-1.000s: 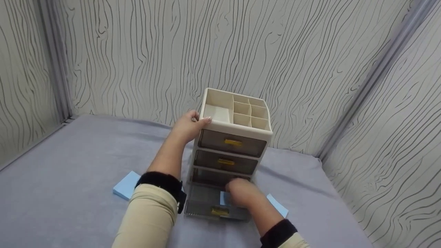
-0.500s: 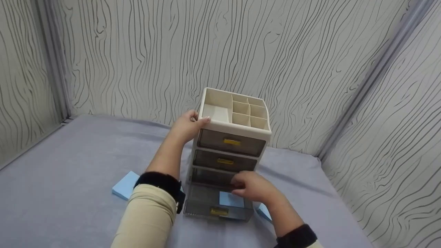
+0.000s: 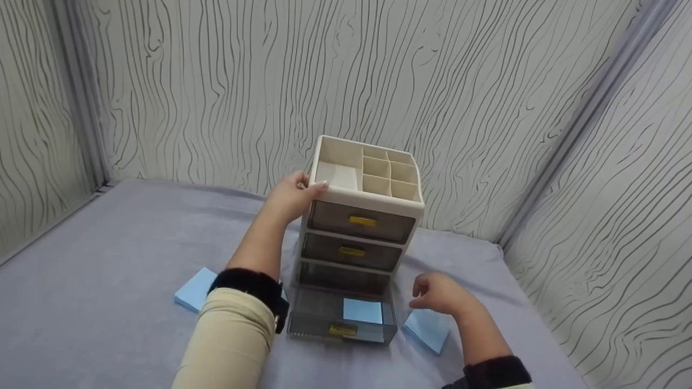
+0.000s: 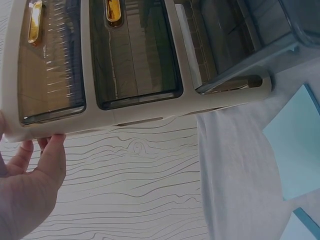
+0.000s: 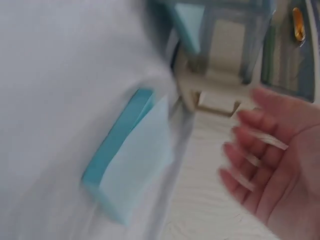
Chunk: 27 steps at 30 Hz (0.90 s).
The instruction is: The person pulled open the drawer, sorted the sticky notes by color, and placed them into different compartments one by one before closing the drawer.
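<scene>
A cream desktop drawer cabinet point(image 3: 373, 199) stands on the cloth. My left hand point(image 3: 289, 199) grips its upper left corner, thumb over the front rim and fingers at the side. The bottom drawer point(image 3: 313, 327), see-through grey with a gold handle, is pulled out. Inside it, on the right, lies a light blue block of paper point(image 3: 363, 312). My right hand point(image 3: 443, 294) hovers right of the drawer with loosely bent fingers and holds nothing. Below it a blue paper pad point(image 3: 430, 330) rests on the cloth; in the right wrist view its top sheet lifts from the stack.
Another blue paper pad point(image 3: 193, 289) lies left of the cabinet, partly behind my left forearm. Two blue pads show in the left wrist view, one of them the nearer pad point(image 4: 299, 145). Wood-grain patterned walls point(image 3: 259, 97) stand behind and at both sides.
My right hand has come up out of the bottom drawer and moved right, over the right-hand pad. The blue paper in the drawer is now uncovered. My left hand stays on the cabinet.
</scene>
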{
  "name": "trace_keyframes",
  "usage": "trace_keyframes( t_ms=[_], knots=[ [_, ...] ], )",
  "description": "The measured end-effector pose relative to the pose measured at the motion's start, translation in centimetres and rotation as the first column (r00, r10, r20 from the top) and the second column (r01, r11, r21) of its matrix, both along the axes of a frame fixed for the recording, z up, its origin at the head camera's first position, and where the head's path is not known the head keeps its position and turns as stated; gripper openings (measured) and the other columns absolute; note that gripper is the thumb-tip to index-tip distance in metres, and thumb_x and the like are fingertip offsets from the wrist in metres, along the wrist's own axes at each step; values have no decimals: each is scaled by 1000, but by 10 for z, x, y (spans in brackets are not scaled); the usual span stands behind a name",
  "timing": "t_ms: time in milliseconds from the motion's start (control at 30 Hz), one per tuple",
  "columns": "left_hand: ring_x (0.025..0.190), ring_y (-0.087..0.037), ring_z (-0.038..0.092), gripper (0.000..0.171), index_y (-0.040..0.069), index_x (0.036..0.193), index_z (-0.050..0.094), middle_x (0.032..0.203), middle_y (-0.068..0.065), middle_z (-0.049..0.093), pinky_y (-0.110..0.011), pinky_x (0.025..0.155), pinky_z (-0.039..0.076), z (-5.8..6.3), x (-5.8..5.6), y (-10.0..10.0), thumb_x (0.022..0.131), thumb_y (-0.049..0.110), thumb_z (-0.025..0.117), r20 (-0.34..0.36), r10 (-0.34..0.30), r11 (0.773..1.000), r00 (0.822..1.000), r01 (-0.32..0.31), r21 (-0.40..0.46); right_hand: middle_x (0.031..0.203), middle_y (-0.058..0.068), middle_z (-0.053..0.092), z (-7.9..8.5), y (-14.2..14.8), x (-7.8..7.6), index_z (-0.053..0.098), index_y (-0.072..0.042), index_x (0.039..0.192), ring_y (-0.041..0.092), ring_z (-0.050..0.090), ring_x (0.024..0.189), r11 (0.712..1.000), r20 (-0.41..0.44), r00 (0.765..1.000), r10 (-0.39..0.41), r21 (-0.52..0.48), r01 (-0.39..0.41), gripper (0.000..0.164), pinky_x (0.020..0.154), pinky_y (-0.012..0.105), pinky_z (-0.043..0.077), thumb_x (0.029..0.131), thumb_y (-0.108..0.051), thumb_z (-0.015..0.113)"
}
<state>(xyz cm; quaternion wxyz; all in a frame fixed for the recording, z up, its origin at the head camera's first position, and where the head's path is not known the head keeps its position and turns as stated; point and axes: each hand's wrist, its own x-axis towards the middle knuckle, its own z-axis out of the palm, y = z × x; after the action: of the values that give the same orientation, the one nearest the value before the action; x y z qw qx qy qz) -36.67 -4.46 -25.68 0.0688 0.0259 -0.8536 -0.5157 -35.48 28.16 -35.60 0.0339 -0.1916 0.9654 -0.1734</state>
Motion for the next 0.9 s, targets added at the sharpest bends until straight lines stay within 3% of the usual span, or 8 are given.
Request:
trace_keyframes(
  t_ms=[100, 233, 600, 733, 900],
  knots=[
    [87, -24, 50, 36, 12, 89, 45, 95, -8, 53, -36, 75, 42, 1, 0, 0, 87, 47, 56, -7, -2, 1000, 1000, 2, 7, 79, 2, 59, -8, 8, 0, 63, -5, 84, 18, 54, 71, 987, 41, 989, -143, 81, 139, 27, 65, 37, 46, 66, -17, 79],
    [86, -23, 49, 36, 13, 88, 44, 93, -7, 52, -35, 74, 42, 0, 0, 0, 87, 46, 56, -7, -2, 1000, 1000, 2, 18, 86, 5, 62, -16, 13, 1, 63, -3, 93, 22, 56, 79, 959, 86, 967, -240, 174, 223, 42, 75, 42, 46, 62, -23, 83],
    [84, -23, 48, 36, 13, 90, 43, 93, -7, 52, -34, 72, 41, 1, 1, -1, 87, 46, 56, -14, -10, 1000, 1000, 10, 7, 79, 6, 59, -29, 15, -1, 59, 1, 90, 25, 56, 76, 927, 150, 942, -300, 279, 251, 51, 78, 46, 46, 58, -30, 84],
    [84, -23, 49, 36, 12, 89, 43, 93, -7, 53, -33, 71, 41, 1, 1, 0, 87, 46, 56, -15, -11, 1000, 1000, 11, 10, 101, 21, 60, -30, 15, -2, 54, 9, 111, 39, 55, 97, 922, 183, 929, -322, 281, 264, 73, 89, 52, 40, 58, -32, 85],
    [85, -23, 49, 36, 12, 90, 45, 93, -8, 53, -34, 72, 42, 1, 0, -1, 86, 46, 56, -15, -10, 1000, 1000, 10, 13, 127, 32, 44, -27, 11, -3, 39, 12, 128, 48, 40, 117, 919, 179, 928, -327, 288, 268, 97, 96, 55, 32, 56, -31, 86]
  ],
)
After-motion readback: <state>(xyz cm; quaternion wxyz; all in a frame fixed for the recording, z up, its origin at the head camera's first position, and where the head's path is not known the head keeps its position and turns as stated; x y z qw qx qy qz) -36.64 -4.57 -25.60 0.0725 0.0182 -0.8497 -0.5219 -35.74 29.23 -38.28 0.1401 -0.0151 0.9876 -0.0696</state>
